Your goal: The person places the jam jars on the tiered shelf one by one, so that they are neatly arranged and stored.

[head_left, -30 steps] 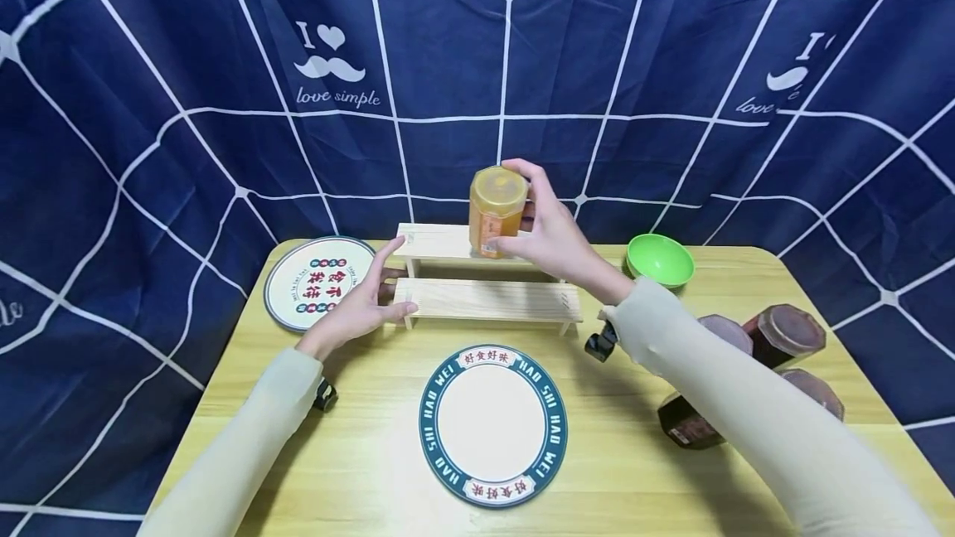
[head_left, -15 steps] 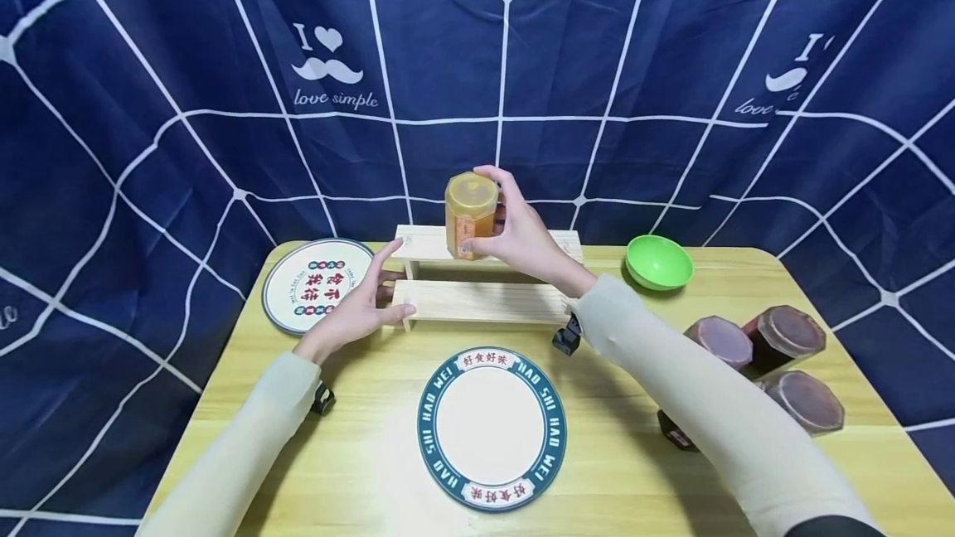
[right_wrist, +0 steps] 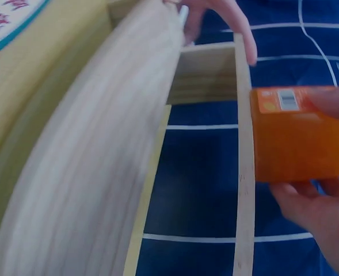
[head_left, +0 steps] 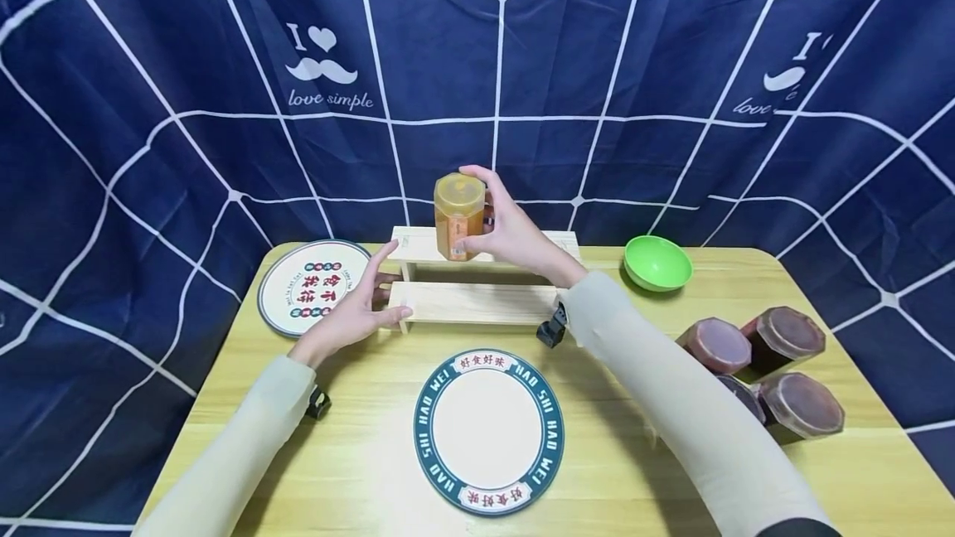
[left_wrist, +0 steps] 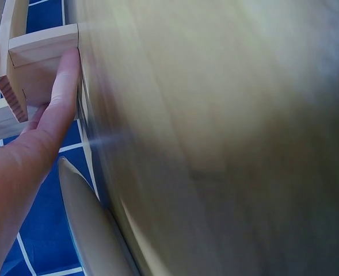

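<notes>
A wooden two-tier rack (head_left: 477,303) stands at the back of the table. My left hand (head_left: 352,315) holds its left end, the thumb at the lower shelf and a finger reaching the upper one; in the left wrist view, fingers lie along the rack's end piece (left_wrist: 45,45). With thumb and fingers around it, my right hand (head_left: 515,234) grips an upright, faceted jar (head_left: 458,218) with a yellow lid and orange contents, over the left part of the upper shelf. In the right wrist view the jar's base (right_wrist: 301,144) meets the upper shelf board (right_wrist: 245,167).
A blue-rimmed plate (head_left: 488,429) lies in front of the rack, another plate (head_left: 294,292) at its left. A green bowl (head_left: 658,262) sits to the right. Several dark jars (head_left: 802,404) cluster at the right, partly behind my right sleeve. A blue grid cloth (head_left: 612,56) hangs behind.
My right hand has carried the orange jar left along the upper shelf and slightly down. The left hand stays at the rack's left end.
</notes>
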Available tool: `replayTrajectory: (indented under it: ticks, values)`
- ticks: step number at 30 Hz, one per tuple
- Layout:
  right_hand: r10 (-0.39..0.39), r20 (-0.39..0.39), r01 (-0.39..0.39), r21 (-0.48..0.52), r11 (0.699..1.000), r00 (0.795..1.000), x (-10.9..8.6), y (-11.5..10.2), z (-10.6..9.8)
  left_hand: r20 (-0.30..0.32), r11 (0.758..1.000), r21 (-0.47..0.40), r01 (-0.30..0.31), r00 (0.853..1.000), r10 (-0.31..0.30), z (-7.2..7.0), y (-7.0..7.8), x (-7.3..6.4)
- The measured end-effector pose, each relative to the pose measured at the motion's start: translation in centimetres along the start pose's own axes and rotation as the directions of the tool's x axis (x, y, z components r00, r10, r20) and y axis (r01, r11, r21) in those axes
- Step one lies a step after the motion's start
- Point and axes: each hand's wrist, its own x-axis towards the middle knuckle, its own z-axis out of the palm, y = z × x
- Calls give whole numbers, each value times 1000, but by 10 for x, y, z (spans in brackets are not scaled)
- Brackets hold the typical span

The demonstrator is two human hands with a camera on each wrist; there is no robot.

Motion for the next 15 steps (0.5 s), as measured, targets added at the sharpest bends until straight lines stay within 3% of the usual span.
replayTrajectory:
  ticks: [5,15]
  values:
    - [28,50,-30,43,999,998,3,-1,-5,2,1000,23,-12,1000,12,-1,2,0]
    - [25,46,-28,64,998,999,3,-1,-3,-3,999,36,-3,1000,3,-1,1,0]
